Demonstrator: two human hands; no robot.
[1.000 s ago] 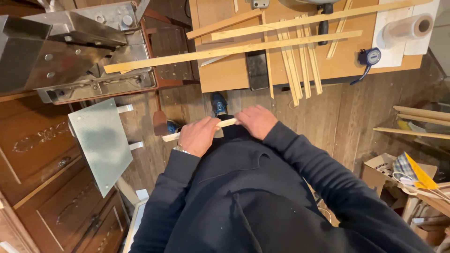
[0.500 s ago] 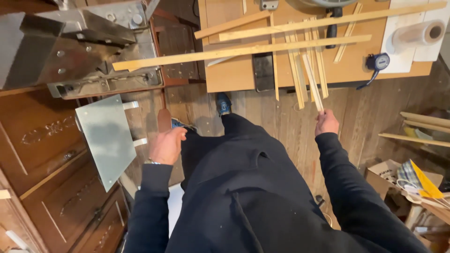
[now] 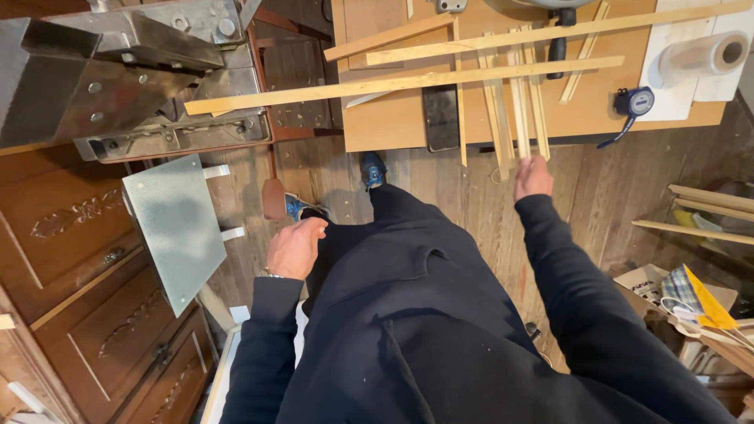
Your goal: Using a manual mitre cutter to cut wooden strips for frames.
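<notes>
Right hand [image 3: 533, 177] closed on thin wooden strips [image 3: 520, 110] at bench edge, left hand [image 3: 294, 247] loosely curled, empty

Floor: worn wooden planks [image 3: 471, 196] fill the middle of the frame.
Workbench: a light wooden top [image 3: 393, 118] runs along the upper right.
Cabinet: dark carved wooden doors [image 3: 71, 259] take the lower left.
Machine: a grey metal machine [image 3: 118, 71] sits at upper left, with a pale metal plate [image 3: 173, 228] below it.
Box: a cardboard box of scraps [image 3: 675, 290] stands at the right edge.
</notes>
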